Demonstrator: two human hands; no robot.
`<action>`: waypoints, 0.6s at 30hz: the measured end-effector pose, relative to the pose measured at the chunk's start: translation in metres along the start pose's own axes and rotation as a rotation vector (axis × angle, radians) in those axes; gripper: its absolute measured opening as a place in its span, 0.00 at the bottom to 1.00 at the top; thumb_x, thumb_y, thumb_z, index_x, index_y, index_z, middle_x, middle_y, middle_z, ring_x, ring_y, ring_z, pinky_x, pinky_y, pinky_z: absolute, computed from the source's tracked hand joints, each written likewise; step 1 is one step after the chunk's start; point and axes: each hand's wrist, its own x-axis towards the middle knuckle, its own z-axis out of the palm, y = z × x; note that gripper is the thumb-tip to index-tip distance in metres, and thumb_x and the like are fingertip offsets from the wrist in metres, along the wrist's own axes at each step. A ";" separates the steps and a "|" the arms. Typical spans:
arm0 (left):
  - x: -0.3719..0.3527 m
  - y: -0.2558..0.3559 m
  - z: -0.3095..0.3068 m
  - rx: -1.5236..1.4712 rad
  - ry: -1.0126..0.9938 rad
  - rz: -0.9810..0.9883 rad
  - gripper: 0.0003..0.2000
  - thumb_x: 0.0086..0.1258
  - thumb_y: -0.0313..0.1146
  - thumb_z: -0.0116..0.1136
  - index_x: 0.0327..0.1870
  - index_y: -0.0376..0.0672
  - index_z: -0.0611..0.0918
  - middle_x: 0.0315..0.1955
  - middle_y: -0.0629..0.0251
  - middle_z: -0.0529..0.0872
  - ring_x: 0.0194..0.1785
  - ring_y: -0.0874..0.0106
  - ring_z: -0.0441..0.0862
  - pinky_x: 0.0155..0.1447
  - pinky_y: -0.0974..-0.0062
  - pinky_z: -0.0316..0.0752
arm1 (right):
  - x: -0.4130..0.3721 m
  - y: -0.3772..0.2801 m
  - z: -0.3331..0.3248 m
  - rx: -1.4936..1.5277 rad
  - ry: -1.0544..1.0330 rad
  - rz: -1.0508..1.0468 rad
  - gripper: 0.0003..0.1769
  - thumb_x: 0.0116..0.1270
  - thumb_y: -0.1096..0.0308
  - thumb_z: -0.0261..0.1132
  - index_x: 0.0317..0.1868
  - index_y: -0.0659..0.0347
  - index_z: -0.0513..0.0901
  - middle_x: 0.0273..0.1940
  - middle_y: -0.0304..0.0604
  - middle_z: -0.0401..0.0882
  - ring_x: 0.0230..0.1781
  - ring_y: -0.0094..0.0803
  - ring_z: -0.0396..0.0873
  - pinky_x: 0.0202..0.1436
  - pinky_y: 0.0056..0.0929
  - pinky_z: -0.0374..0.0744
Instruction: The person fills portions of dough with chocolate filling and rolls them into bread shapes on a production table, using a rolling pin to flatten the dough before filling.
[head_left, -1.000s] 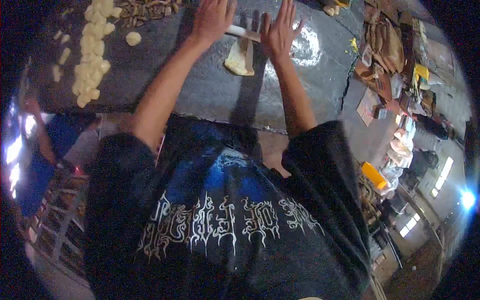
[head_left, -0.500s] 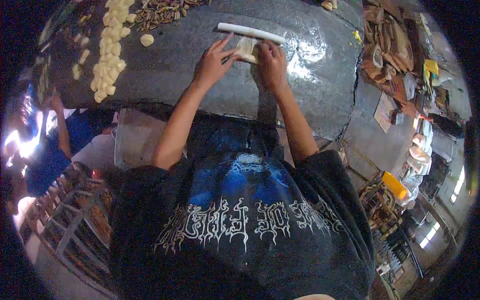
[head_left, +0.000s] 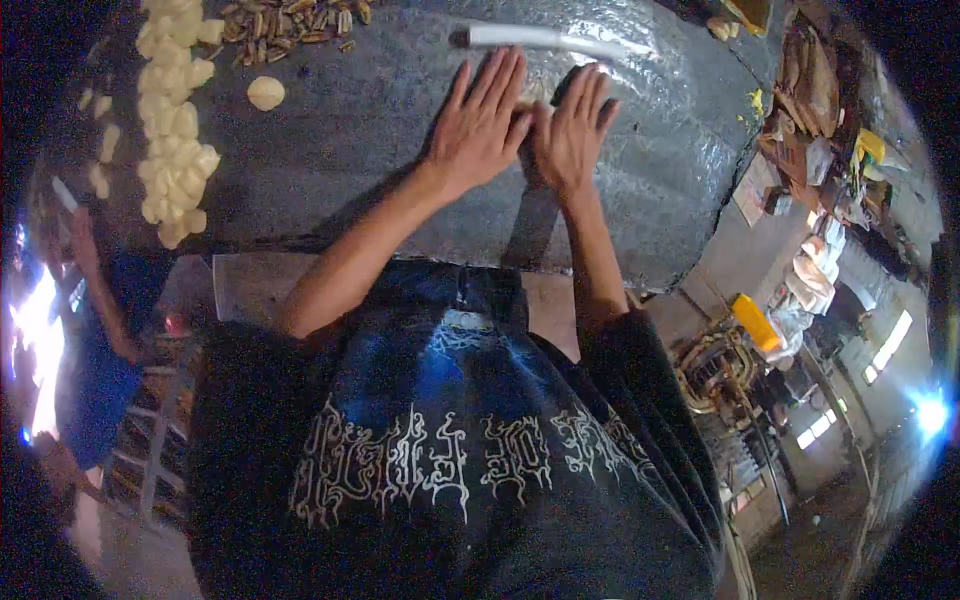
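Note:
My left hand (head_left: 478, 130) lies palm down on the dark worktop (head_left: 370, 150), its fingers stretched out and pointing away from me. Beside it, my right hand (head_left: 575, 130) is flat too, with the thumbs close together. Between the fingers shows part of a pale, thin piece of dough (head_left: 540, 92); the rest is hidden under my hands. Just beyond my fingertips a white rod (head_left: 555, 40), like a thin rolling pin, lies crosswise and looks blurred at its right end.
A long heap of pale dough pieces (head_left: 175, 130) lies at the left, with one round piece (head_left: 266, 94) apart from it. Brown strips (head_left: 290, 25) are piled behind. Another person's arm (head_left: 95, 260) is at far left. A yellow container (head_left: 756, 322) stands off to the right.
My fingers were curled at the dough's near edge; now both hands are flattened over it and reach farther forward. The view has shifted slightly.

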 end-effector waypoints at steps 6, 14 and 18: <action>0.069 -0.040 -0.016 -0.034 0.038 0.004 0.33 0.84 0.45 0.39 0.80 0.32 0.52 0.81 0.46 0.50 0.84 0.51 0.46 0.84 0.48 0.36 | 0.054 0.036 -0.005 -0.111 0.048 0.024 0.42 0.78 0.46 0.51 0.80 0.67 0.53 0.80 0.63 0.50 0.83 0.55 0.46 0.80 0.67 0.37; -0.013 -0.039 -0.031 -0.154 0.210 -0.133 0.30 0.80 0.43 0.50 0.77 0.36 0.63 0.78 0.48 0.61 0.82 0.51 0.54 0.82 0.51 0.48 | 0.030 0.011 -0.037 0.104 -0.009 -0.262 0.25 0.71 0.64 0.68 0.64 0.63 0.76 0.54 0.56 0.81 0.53 0.56 0.80 0.54 0.46 0.79; -0.072 -0.011 -0.040 -0.092 0.211 -0.234 0.28 0.80 0.41 0.50 0.76 0.38 0.65 0.77 0.44 0.61 0.81 0.47 0.55 0.83 0.53 0.48 | 0.046 0.033 -0.045 0.203 -0.286 -0.192 0.14 0.71 0.59 0.69 0.45 0.63 0.85 0.39 0.48 0.85 0.36 0.42 0.83 0.39 0.39 0.80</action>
